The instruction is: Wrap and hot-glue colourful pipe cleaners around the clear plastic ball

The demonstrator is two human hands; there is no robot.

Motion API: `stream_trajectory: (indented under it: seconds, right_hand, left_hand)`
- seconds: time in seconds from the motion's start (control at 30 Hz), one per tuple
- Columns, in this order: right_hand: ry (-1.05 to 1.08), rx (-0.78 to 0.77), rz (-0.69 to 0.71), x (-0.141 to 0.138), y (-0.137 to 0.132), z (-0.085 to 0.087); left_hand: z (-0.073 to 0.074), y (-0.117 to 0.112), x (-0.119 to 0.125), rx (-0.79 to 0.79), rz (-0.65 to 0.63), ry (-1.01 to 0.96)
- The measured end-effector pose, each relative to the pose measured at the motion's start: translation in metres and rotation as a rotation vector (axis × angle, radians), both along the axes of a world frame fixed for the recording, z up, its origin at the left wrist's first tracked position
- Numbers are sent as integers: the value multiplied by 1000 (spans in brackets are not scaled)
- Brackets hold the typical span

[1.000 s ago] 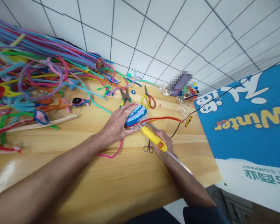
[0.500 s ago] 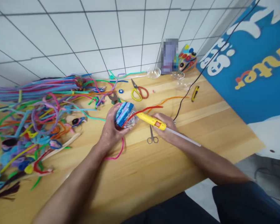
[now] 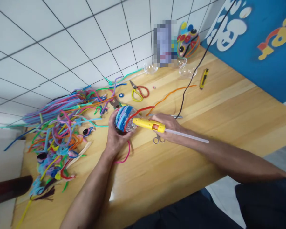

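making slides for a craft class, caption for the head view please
Left hand holds a blue-striped ball; right hand points a yellow glue gun at it.

The ball (image 3: 123,116) has blue and lilac stripes. The glue gun (image 3: 148,124) is yellow, its stick (image 3: 187,136) whitish.

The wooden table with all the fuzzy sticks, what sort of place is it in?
Probably a craft room or workshop: the table holds a bundle of colourful pipe cleaners and red-and-yellow scissors, and the right hand grips a yellow glue gun.
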State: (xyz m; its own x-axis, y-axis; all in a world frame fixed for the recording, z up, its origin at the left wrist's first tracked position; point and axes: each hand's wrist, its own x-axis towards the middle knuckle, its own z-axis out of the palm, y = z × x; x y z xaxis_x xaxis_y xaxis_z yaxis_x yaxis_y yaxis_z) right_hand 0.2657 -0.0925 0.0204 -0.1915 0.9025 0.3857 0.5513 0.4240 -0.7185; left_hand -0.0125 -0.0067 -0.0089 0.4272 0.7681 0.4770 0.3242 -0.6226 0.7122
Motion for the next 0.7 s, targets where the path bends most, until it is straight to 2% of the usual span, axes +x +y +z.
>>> stream_trajectory:
  seconds: [0.27, 0.47, 0.63, 0.7]
  right_hand:
    - [0, -48, -114, 5, 9, -6]
    - [45, -14, -29, 1, 6, -4]
    - [23, -25, -93, 5, 9, -6]
    - [27, -32, -76, 6, 10, -5]
  left_hand:
    - [2, 1, 0, 37, -8, 36]
    - [2, 1, 2, 79, -18, 15]
    - [5, -1, 3, 89, -24, 32]
    - [7, -1, 4, 93, -26, 24]
